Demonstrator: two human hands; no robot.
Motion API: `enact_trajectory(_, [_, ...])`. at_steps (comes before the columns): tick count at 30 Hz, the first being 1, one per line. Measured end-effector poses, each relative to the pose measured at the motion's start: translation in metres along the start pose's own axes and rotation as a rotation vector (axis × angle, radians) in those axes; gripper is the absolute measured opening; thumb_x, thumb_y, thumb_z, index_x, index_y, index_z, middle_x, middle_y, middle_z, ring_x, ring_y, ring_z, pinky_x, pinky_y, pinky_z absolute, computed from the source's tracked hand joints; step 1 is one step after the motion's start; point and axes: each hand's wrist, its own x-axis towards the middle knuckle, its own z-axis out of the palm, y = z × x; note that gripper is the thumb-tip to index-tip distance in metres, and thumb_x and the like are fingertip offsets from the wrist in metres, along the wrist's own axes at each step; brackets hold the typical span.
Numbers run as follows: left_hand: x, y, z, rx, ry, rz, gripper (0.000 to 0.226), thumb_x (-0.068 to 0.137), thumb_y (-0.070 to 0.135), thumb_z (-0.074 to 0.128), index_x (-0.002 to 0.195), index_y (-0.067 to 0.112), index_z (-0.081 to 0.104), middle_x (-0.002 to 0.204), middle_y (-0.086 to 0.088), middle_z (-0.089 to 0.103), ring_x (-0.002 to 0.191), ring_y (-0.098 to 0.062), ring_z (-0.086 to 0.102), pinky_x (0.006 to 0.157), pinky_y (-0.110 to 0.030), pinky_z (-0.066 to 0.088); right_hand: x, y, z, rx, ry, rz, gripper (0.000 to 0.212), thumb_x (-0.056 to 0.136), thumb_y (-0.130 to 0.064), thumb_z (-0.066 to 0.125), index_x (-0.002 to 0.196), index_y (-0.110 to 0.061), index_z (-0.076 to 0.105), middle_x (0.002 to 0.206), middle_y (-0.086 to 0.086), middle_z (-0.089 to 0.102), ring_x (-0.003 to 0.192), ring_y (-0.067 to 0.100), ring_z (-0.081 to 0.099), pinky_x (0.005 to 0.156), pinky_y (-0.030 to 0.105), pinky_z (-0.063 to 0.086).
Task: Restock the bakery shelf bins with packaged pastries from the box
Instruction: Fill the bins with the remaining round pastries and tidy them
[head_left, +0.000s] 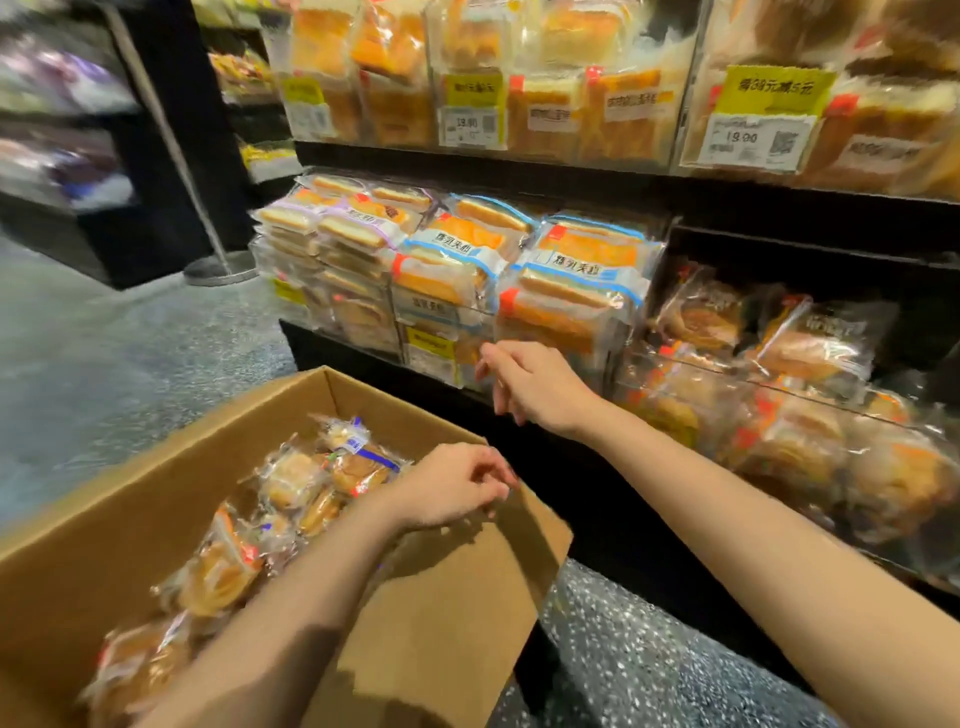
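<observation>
I see both hands empty, fingers loosely curled: left hand over box, right hand before blurred bins.

Left hand hovers empty over the box of pastries; right hand hangs loose before the shelf bins.

Open cardboard box holds wrapped pastries; clear shelf bins sit seemingly full above.

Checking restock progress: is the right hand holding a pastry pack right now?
No, the right hand hangs empty with loose fingers before the shelf bin.
</observation>
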Motion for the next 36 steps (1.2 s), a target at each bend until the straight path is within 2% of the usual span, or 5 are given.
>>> enact_trajectory(6, [-0.036,-0.055,-0.033,0.227,-0.047,-0.159,0.022,0.092,0.013,0.057,0.111,0.009,0.065,0.099,-0.006,0.066,0.091,-0.020,0.063,0.076,-0.018,0.044,-0.002,0.001,0.079,-0.089,-0.175,0.021,0.042,0.103,-0.034,0.034,0.088,-0.009,0.065,0.069,0.003,0.065,0.057,0.011,0.058,0.059,0.027,0.046])
enact_trajectory(10, [-0.067,-0.091,-0.053,0.135,-0.102,-0.340,0.021,0.093,0.009,0.056,0.111,0.000,0.063,0.094,-0.008,0.063,0.069,-0.014,0.060,0.069,-0.020,0.050,0.004,-0.003,0.129,-0.145,-0.157,-0.034,0.040,0.101,-0.034,0.035,0.082,-0.013,0.063,0.080,0.004,0.066,0.079,0.021,0.060,0.080,0.039,0.049])
enact_trajectory(16, [-0.101,-0.159,-0.057,0.185,-0.180,-0.587,0.011,0.088,0.017,0.064,0.098,0.015,0.064,0.084,-0.001,0.063,0.067,-0.010,0.055,0.062,-0.018,0.044,-0.004,-0.006,0.195,-0.260,-0.279,-0.067,0.038,0.099,-0.040,0.039,0.088,-0.014,0.064,0.086,0.006,0.066,0.085,0.023,0.060,0.075,0.036,0.048])
enact_trajectory(25, [-0.170,-0.236,-0.031,0.427,-0.648,-1.074,0.041,0.096,0.030,0.053,0.127,0.004,0.056,0.115,-0.005,0.060,0.092,-0.019,0.050,0.084,-0.029,0.044,-0.024,-0.002,0.231,-0.397,-0.378,-0.172,0.025,0.099,-0.026,0.042,0.108,-0.015,0.062,0.082,0.004,0.067,0.077,0.020,0.063,0.076,0.033,0.051])
enact_trajectory(36, [-0.193,-0.259,-0.013,0.504,-0.572,-0.983,0.057,0.084,0.051,0.063,0.120,0.007,0.059,0.119,-0.009,0.061,0.108,-0.024,0.058,0.087,-0.028,0.044,-0.021,0.000,0.236,-0.451,-0.396,-0.237,0.029,0.098,-0.028,0.041,0.116,-0.016,0.061,0.081,0.003,0.067,0.073,0.018,0.063,0.075,0.034,0.054])
